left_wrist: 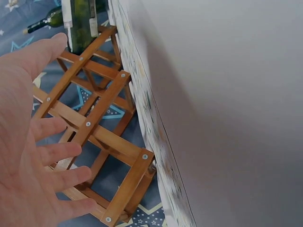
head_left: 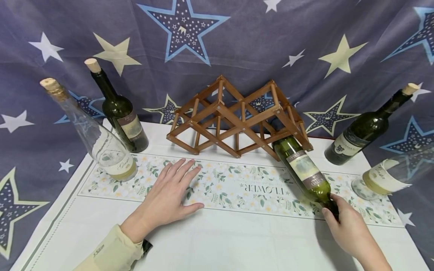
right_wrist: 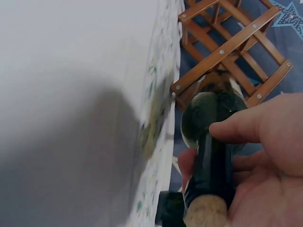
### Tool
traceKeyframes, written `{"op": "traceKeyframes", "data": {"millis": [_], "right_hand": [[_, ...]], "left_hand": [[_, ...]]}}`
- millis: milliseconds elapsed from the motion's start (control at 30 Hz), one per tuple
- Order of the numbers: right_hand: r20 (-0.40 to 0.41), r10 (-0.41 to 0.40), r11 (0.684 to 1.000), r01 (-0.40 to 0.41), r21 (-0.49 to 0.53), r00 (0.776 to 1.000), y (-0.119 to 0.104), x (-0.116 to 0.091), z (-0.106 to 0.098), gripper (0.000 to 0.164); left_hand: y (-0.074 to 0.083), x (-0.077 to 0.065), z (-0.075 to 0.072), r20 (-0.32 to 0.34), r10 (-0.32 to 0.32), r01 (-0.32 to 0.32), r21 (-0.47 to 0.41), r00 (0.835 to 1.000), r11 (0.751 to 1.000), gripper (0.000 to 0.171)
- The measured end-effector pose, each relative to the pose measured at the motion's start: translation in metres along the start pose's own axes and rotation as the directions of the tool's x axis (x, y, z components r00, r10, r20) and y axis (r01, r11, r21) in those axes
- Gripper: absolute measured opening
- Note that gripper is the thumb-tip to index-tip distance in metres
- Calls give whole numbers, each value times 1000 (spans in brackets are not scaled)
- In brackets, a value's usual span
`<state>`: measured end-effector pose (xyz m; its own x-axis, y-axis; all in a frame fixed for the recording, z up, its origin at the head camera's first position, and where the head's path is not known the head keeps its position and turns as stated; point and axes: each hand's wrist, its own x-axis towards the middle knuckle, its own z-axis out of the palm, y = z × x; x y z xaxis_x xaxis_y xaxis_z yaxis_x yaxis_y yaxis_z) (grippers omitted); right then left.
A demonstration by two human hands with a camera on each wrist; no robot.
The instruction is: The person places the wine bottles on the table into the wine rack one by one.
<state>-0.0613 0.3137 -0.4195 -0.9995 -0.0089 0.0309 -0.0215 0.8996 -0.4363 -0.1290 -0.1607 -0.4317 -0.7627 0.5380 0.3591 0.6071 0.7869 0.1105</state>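
On the white table point(head_left: 234, 244) we see a floral printed band point(head_left: 223, 188), and behind it hangs a dark cloth with stars point(head_left: 251, 41). At the left stand a clear glass bottle with cork point(head_left: 110, 150) and a dark green bottle with cork point(head_left: 116, 109). At the right, near to the working hand, stand another dark green corked bottle point(head_left: 364, 130) and a clear bottle with cream label point(head_left: 379, 177). The brown wooden folding rack point(head_left: 243, 128), made of crossed slats and round rods, stands at the back; its front slat covers part of the held bottle's base end.

This green glass wine bottle point(head_left: 305, 169) is shiny, with a pale picture label between brownish bands, a dark neck and a cork. It is at the rack's right lower opening; how deep, we cannot tell. Its base points to the rack, its neck toward the person and rightward, so the long axis runs diagonally.

The right hand point(head_left: 350, 227) pinches the neck with thumb and fingers. The left hand point(head_left: 171, 188) is spread wide, holding nothing, before the rack.
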Motion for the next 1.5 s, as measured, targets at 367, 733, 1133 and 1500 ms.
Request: {"op": "traceKeyframes", "data": {"millis": [367,733,1133,1500], "right_hand": [[56,9,995,-14,95,998,-23,8,3,62],[84,40,981,-55,184,996,-36,17,7,74],[62,43,975,-56,215,997,-50,28,9,84],[29,39,968,-45,248,999,-59,38,11,83]], "left_hand": [[0,0,0,4,3,-3,-4,1000,1000,98],[-2,0,0,6,4,-5,8,1000,1000,98],[-1,-1,0,13,6,-6,-7,1000,1000,97],[0,-1,-1,14,-5,5,-4,1000,1000,99]]}}
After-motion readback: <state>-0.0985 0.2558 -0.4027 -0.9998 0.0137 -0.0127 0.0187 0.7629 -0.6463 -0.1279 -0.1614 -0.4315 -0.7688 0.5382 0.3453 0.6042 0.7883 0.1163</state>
